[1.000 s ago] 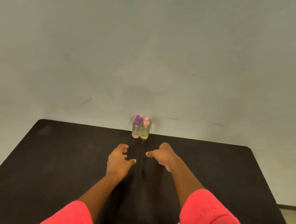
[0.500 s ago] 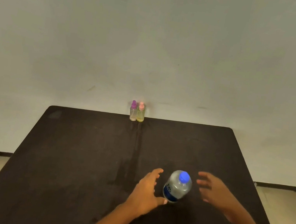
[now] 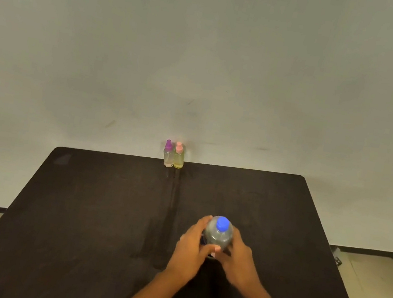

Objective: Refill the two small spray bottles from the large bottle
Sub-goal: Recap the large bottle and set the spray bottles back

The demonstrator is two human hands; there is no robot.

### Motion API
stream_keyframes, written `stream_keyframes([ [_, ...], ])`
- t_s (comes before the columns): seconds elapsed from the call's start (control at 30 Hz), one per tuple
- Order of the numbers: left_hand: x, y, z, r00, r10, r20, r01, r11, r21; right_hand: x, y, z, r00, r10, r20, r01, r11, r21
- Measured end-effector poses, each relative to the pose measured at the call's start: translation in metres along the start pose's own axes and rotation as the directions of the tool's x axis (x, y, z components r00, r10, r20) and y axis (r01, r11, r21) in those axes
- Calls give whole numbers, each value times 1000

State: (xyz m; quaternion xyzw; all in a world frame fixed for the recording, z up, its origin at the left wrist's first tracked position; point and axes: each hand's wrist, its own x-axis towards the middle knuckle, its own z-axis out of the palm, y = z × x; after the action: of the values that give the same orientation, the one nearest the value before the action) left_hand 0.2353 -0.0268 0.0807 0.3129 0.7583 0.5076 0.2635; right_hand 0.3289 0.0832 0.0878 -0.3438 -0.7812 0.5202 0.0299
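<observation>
the large bottle (image 3: 217, 237) stands upright on the dark desk (image 3: 93, 209), toward the near edge and a little right of the middle, its long axis vertical and its blue cap (image 3: 222, 224) pointing straight up at the camera. it is clear plastic and looks mostly full, so it is likely fairly heavy, with thin walls that would give under a hard squeeze and push liquid out once the cap is off. the firmer places to hold would be the shoulder or the lower body; the cap is still on.

the left hand (image 3: 192, 244) wraps the bottle's left side and the right hand (image 3: 237, 256) its right side, fingers curled around the body and thumbs meeting on the near side, so both hands are closed on it.

the two small spray bottles (image 3: 173, 155), one purple-topped and one pink-topped, stand upright and touching at the middle of the far edge, against the wall (image 3: 204, 60), well apart from the hands.
</observation>
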Motion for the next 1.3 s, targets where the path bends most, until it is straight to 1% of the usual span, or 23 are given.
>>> stream_keyframes([
  [0.13,36,-4,-16,998,3,-59,-1,999,37,42,-16,0,997,-74,28,75,995,-60],
  [0.3,85,-4,-31,996,-11,-90,20,995,97,98,-32,-2,992,-121,37,125,983,-131],
  [0.4,114,-2,-36,995,-8,-101,21,991,131,129,-40,-6,992,-127,25,130,978,-166],
  [0.53,154,-3,-41,997,-5,-80,20,981,195,165,-47,-11,991,-132,7,132,975,-180],
  [0.8,204,-7,-50,998,-3,-63,18,972,234,211,-59,-14,994,-107,3,106,972,-210],
  [0.97,224,-9,-53,996,25,-82,-5,972,233,229,-63,-16,994,-106,1,104,970,-220],
  [1.07,229,-11,-54,996,18,-86,2,973,232,236,-66,-16,993,-118,-6,114,967,-227],
  [1.2,227,-20,-52,990,-21,-137,42,987,156,238,-67,-17,993,-116,7,114,961,-254],
  [1.3,226,-20,-50,990,-6,-141,25,990,138,237,-65,-16,992,-123,4,120,960,-253],
])
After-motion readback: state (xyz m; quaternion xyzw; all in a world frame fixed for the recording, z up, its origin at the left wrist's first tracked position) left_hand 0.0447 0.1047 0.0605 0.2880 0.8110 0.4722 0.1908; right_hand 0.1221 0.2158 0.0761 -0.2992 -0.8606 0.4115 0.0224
